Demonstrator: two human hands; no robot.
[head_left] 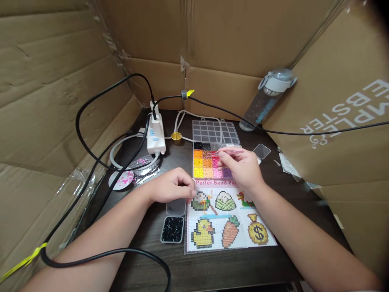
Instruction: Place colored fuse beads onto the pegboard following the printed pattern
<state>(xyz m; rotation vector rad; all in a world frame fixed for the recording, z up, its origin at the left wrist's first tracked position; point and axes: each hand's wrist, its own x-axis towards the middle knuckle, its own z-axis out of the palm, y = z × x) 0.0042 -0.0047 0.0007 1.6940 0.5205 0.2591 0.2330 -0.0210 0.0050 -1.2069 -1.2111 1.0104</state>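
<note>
My right hand (241, 165) is closed on pink tweezers (232, 152), their tips pointing left over the bead box (193, 164). In its compartments lie black, grey, orange, yellow, red and pink beads. My left hand (174, 185) is loosely curled at the left edge of the pattern sheet (219, 214); what its fingers hold, if anything, is hidden. Printed on the sheet are a duck, a carrot, a money bag and other pixel pictures, under a clear pegboard (187, 245). Beside it, a small open case (172, 229) contains black beads.
Black cables (79, 117) loop across the left side and over my left forearm. A white power strip (156, 140) stands behind my left hand, near a small gold cup (176, 138). Pink beads lie on a white disc (117, 184). A water bottle (264, 101) leans against cardboard walls (219, 36).
</note>
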